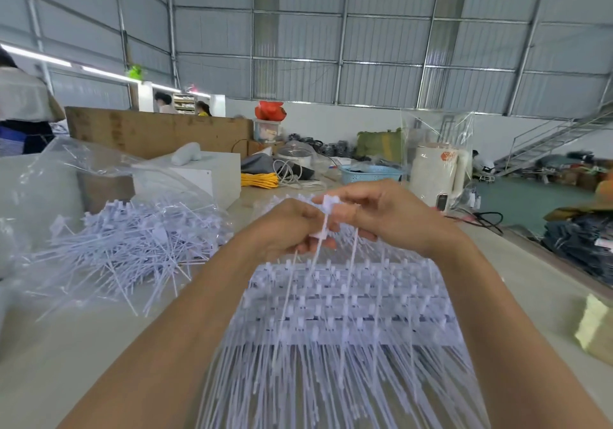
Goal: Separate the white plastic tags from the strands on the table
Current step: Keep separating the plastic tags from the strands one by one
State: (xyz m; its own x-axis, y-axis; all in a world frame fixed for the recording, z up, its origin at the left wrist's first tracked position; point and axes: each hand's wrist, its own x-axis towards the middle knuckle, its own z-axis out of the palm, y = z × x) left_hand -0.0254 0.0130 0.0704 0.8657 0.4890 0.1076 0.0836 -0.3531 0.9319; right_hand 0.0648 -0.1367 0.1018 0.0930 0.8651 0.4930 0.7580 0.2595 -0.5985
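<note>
1. Two hands raised at 12 o'clock of the counter [66, 345]: left hand [285, 226] and right hand [381, 213], both pinching one tag [331, 202], its strand [320, 239] running down between the fingers [331, 244].
2. Left fingers clenched on the strand low down; right fingers grasping the tag head at the top.
3. Sheet [348, 296] of joined tags lying flat at 6 o'clock, directly under the hands; rows of heads toward 12, loose strand ends fanning toward 6.
4. Pile [132, 239] of freed tags at 9 o'clock, partly on a clear bag [99, 163].
5. Judged step: snapping or twisting this one tag off its runner.
6. To do it well: grip close to the joint, bend sharply rather than pull along the strand, so the strand neither stretches nor kinks.
7. Keep neighbouring strands out of the pinch; several rise with the held one and could tear off together.
8. Once free, drop at 9 o'clock onto the pile, not back on the sheet.
</note>
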